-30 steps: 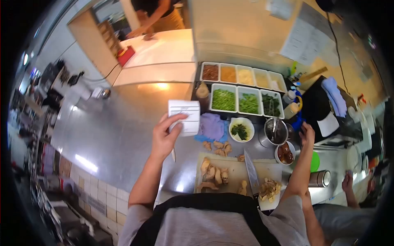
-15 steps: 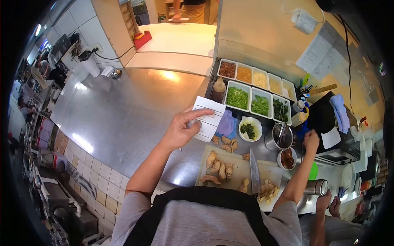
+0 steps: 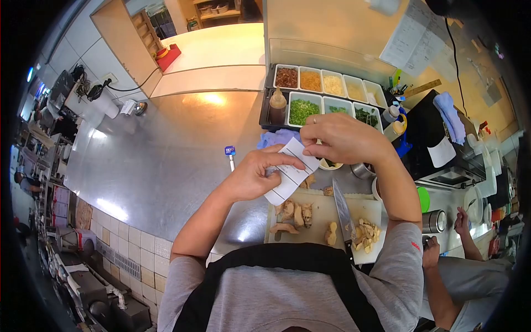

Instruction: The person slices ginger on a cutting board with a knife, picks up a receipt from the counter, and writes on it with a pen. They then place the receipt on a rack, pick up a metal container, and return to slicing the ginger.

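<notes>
Counter (image 3: 166, 160); hands (image 3: 251, 177) (image 3: 343, 138) hide slip (image 3: 290, 177); print seemingly unreadable

You're holding a white printed slip (image 3: 290, 177), ruled with dark lines, tilted and slightly curled, pinched at both ends in the air above the cutting board's upper edge.

I held the slip of paper (image 3: 291, 171) at the centre of the frame, my left hand (image 3: 255, 176) on its left side and my right hand (image 3: 343, 138) on its upper right. Below the slip lay the cutting board (image 3: 371, 210), with a knife (image 3: 343, 213) on it between two heaps of cut pieces. Above my hands sat the tray of tubs (image 3: 326, 94), a squeeze bottle (image 3: 277, 105) at its left end. A pen (image 3: 230, 156) lay on the counter (image 3: 160, 160) left of my left hand. Another person's hands (image 3: 442, 238) were at the lower right.
</notes>
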### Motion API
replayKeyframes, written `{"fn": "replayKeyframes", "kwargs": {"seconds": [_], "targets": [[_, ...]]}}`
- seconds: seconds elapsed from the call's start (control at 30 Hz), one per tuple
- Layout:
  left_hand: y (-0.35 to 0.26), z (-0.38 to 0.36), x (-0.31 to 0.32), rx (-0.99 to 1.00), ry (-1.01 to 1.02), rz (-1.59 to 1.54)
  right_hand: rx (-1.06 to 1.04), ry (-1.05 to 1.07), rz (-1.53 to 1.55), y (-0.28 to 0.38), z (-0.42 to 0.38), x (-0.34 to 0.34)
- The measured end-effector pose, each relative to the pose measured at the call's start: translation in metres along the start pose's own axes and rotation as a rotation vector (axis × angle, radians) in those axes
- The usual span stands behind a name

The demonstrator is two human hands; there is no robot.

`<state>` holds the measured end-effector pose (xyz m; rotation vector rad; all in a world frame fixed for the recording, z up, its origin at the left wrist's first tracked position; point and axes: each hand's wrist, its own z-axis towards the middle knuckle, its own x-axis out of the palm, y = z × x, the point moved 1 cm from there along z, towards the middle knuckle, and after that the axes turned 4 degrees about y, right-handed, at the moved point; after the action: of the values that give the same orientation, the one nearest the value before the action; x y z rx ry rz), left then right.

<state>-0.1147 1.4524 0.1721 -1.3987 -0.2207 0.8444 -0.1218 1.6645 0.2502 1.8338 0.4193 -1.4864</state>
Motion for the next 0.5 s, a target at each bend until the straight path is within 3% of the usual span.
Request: {"fn": "replayKeyframes", "kwargs": {"seconds": [0.13,0.3,0.5], "targets": [[-0.003,0.001,-0.004,-0.036,-0.065,0.059,0.05,-0.094,0.009,-0.013,0.01,0.004],[0.01,0.01,-0.011,0.073,-0.19,0.104,0.229,-0.406,0.247,-0.024,0.02,0.021],[0.017,0.026,-0.02,0.206,-0.336,0.043,0.133,-0.399,0.829,-0.054,0.044,0.033]]}}
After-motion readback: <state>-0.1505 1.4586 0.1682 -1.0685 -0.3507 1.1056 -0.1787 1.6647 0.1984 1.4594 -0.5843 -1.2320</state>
